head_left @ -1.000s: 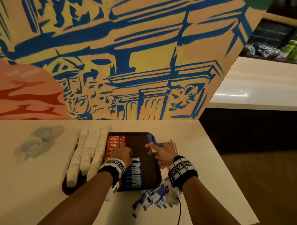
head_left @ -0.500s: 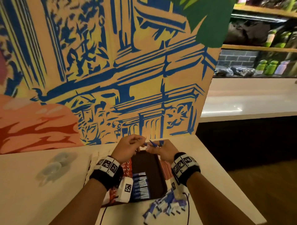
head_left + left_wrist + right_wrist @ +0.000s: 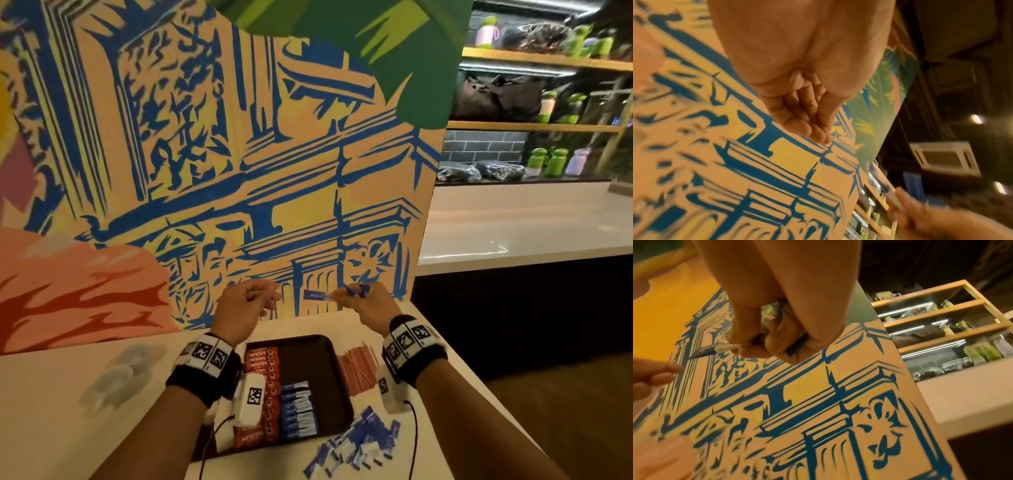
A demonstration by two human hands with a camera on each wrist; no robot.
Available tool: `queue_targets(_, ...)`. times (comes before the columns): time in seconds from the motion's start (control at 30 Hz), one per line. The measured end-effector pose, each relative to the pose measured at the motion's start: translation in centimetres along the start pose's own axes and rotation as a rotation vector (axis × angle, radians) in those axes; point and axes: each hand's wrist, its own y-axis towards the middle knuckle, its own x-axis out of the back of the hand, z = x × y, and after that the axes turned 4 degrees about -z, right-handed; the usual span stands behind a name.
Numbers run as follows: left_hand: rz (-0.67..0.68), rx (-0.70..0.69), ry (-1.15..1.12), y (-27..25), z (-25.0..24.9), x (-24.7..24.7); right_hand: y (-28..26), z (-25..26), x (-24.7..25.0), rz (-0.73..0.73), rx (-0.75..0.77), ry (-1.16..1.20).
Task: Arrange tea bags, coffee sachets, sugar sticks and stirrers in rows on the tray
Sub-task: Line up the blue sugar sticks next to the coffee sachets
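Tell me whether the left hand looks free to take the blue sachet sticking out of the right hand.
Probably yes: the left hand is empty, and only open air separates it from the blue sachet pinched in the right hand.

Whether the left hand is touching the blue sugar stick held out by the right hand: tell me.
Apart. The head view shows mural between the left hand fingertips and the blue sugar stick, which the right hand pinches; the right wrist view shows the same gap.

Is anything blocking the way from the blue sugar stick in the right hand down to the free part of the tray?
Nothing visible does. The right hand pinches the sugar stick in the air above the tray, whose dark middle lies bare beyond the row of blue sticks. The left hand hovers beside it, holding nothing.
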Motion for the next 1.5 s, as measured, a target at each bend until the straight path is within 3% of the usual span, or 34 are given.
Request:
queue_targets(0.07,0.003,-0.112,0.152,0.2,0.4,0.6,-0.1,-0.1,0.2,0.034,0.02,-0.077)
queue_targets(0.23,0.215,-0.453,0.618,-1.2,-0.2,-2.4,0.0,0.2,-1.9,0.098,0.043,-0.099)
queue_targets(0.4,0.154,-0.57,0.746,-0.7,0.0,-2.8,0.5,0.0,-3.3,0.11,-0.007,-0.076)
queue_targets(0.5,0.191,-0.529,0.789,-0.1,1.3,-2.8,1.0,-0.8,-3.6,0.133,-0.102,-0.07)
queue_targets(0.6,0.203,-0.37,0.774,0.9,4.1,-2.8,1.9,-2.1,-4.0,0.152,-0.259,-0.086)
queue_targets(0.8,0.327,-0.084,0.836,2.1,11.2,-4.7,3.6,-6.5,-5.3,0.169,-0.591,0.147)
queue_targets(1.0,0.369,0.052,0.976,3.6,18.1,-7.4,5.0,-10.5,-6.6,0.257,-0.648,0.101)
queue_targets(1.13,0.47,0.125,1.016,4.1,21.4,-9.2,5.9,-13.4,-7.6,0.261,-0.704,0.093)
queue_targets(1.27,0.581,0.138,1.077,4.5,23.4,-10.8,6.2,-15.8,-9.2,0.282,-0.797,0.133)
queue_targets(1.5,0.635,0.159,1.148,4.9,25.2,-11.1,6.0,-17.2,-9.8,0.287,-0.835,0.147)
